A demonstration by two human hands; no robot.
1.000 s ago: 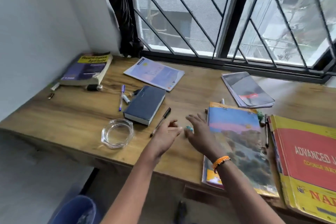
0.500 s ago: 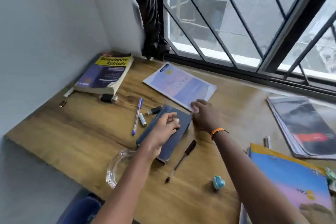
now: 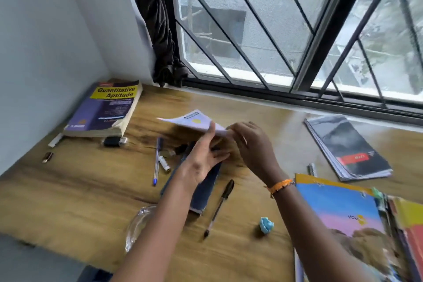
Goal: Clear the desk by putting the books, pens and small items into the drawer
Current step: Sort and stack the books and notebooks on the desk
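Note:
A thin pale-purple booklet is lifted off the wooden desk, tilted, with its near edge raised. My right hand grips its near right edge. My left hand touches its underside with fingers spread, above a dark blue notebook. A blue pen and a small white cap piece lie left of the notebook. To the notebook's right lie a black pen and a crumpled blue scrap. No drawer is in view.
A thick "Quantitative Aptitude" book lies at the back left by the wall, a black item in front of it. A glass ashtray sits at the front edge. A dark magazine stack and colourful books lie right.
Both hands moved from the dark notebook to the pale booklet behind it, and the booklet has come up off the desk. The camera swung slightly left.

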